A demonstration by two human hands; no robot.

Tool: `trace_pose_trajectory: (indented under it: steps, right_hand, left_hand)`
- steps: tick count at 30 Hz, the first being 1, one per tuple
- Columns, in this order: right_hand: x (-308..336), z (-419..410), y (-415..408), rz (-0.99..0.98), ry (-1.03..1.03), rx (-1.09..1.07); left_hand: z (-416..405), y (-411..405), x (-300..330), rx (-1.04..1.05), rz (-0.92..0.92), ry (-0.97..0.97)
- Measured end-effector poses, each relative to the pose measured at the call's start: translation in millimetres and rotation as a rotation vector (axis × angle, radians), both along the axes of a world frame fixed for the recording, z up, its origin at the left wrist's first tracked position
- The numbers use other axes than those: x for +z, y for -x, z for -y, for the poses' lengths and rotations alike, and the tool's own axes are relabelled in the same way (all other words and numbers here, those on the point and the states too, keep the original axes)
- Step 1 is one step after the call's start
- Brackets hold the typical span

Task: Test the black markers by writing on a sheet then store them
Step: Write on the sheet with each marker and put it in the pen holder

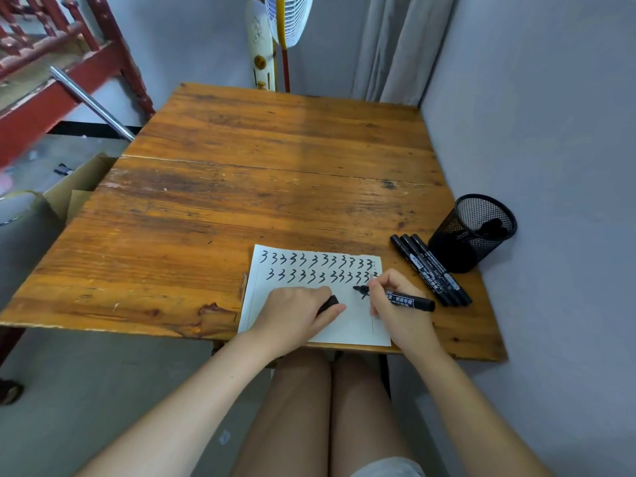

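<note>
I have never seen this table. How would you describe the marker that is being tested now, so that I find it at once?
Look at the near right corner of the wooden table, where a white sheet carries rows of handwritten 3s. The marker is the uncapped one in the right hand, tip on the paper; three capped markers lie unheld beside it.

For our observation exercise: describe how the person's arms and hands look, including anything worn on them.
Both forearms are bare, with no sleeves in view. The left hand and right hand show no gloves, rings, watch or bracelets. Nails look short and unpainted.
</note>
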State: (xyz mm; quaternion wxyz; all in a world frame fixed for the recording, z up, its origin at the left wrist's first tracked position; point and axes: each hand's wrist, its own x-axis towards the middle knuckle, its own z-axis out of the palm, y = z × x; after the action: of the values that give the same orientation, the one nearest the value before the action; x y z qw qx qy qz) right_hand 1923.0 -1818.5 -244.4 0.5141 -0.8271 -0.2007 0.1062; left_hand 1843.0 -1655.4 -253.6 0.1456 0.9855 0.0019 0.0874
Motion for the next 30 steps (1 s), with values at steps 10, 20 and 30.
trace_pose_trajectory:
  steps: [10, 20, 30]
  right_hand:
    - [1.4, 0.0, 2.8, -0.068, -0.074, -0.051]
    - [40.6, 0.8, 11.0, -0.246, -0.337, -0.105]
    - [55.9, -8.7, 19.9, -0.408, -0.408, 0.057]
  left_hand:
    - [-0.1, 0.7, -0.2, 0.005, 0.034, 0.002]
    - [6.0, 5.0, 30.1, -0.004, 0.077, 0.321]
    - [21.2, 4.0, 56.1, -0.120, 0.027, 0.452]
